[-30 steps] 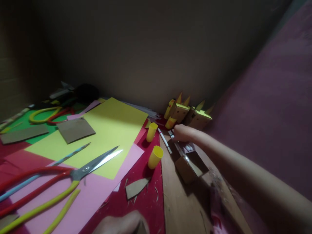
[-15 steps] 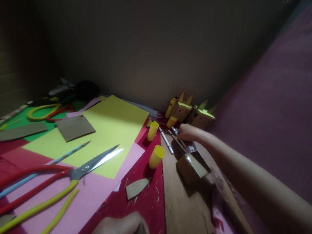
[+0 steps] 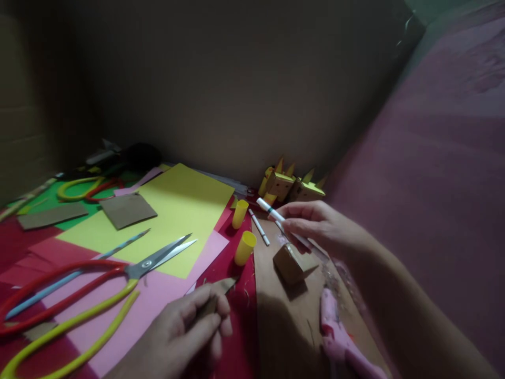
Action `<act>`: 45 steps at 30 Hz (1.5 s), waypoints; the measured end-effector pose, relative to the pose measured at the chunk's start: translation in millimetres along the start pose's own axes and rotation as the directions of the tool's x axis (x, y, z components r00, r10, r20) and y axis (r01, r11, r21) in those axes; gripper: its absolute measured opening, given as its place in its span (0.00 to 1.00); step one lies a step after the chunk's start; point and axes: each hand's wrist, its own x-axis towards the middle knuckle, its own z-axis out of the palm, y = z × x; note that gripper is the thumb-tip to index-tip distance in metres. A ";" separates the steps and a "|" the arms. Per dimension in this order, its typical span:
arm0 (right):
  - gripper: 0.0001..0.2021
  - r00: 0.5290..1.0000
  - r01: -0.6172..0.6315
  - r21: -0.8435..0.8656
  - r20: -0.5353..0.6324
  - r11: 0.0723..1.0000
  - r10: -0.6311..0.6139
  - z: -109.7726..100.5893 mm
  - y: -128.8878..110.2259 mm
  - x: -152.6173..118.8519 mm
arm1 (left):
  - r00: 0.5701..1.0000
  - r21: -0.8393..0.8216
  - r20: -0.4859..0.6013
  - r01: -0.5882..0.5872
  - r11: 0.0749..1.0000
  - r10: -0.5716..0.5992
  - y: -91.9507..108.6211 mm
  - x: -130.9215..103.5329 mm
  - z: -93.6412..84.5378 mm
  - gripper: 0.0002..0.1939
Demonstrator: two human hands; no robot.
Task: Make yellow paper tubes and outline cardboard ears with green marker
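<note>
My right hand [image 3: 319, 226] pinches a white marker [image 3: 269, 209] with a dark band, held above the wooden surface. Behind and below it stands a small folded cardboard piece [image 3: 290, 265]. My left hand [image 3: 197, 326] is closed at the bottom centre, its fingers curled round a small piece of cardboard; part of that piece is hidden by the fingers. A pointed cardboard tip [image 3: 228, 283] shows just beyond these fingers. Two yellow paper tubes [image 3: 240, 214] stand upright on the red surface, and another marker [image 3: 259, 227] lies beside them.
Large scissors [image 3: 145, 265] lie open on pink and yellow paper [image 3: 173, 195] at left, near a blue striped pencil [image 3: 118, 243] and a cardboard square [image 3: 130, 210]. Yellow-topped cardboard figures [image 3: 280, 184] stand by the wall. A pink glue gun [image 3: 335, 331] lies at lower right.
My right hand has lifted a marker and drawn back toward me. My left hand has come further into view, now with cardboard in its fingers. The camera view has shifted slightly.
</note>
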 end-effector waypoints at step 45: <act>0.21 0.996 0.075 0.959 -0.060 0.274 -0.062 130.7 67.1 -94.4 | 0.988 0.341 -0.060 -0.112 0.933 0.141 19.9 3.5 -7.7 0.19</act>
